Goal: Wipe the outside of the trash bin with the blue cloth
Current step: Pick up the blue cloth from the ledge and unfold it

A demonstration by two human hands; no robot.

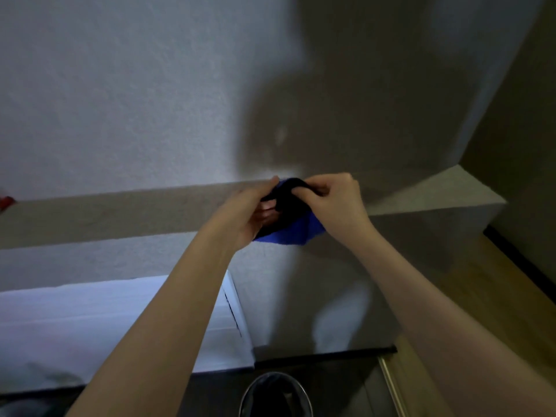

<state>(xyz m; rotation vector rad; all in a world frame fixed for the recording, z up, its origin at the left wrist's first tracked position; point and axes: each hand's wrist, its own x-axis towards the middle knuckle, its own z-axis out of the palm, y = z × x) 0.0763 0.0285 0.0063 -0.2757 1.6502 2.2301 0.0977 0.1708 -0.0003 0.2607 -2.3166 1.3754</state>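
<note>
Both my hands hold the blue cloth (296, 233) up in front of the wall, above a ledge. My left hand (249, 215) grips its left side with the fingers curled into the folds. My right hand (334, 203) pinches the top of the cloth, which looks dark in the shade. Far below, at the bottom edge of the view, stands the round trash bin (275, 395) with a dark liner and a shiny rim; only its top shows.
A grey wall ledge (120, 212) runs across behind my hands. A white box-like surface (105, 320) sits low on the left. On the right are wooden flooring (496, 293) and a dark skirting strip (325, 355). A small red object (5, 201) lies at the left edge.
</note>
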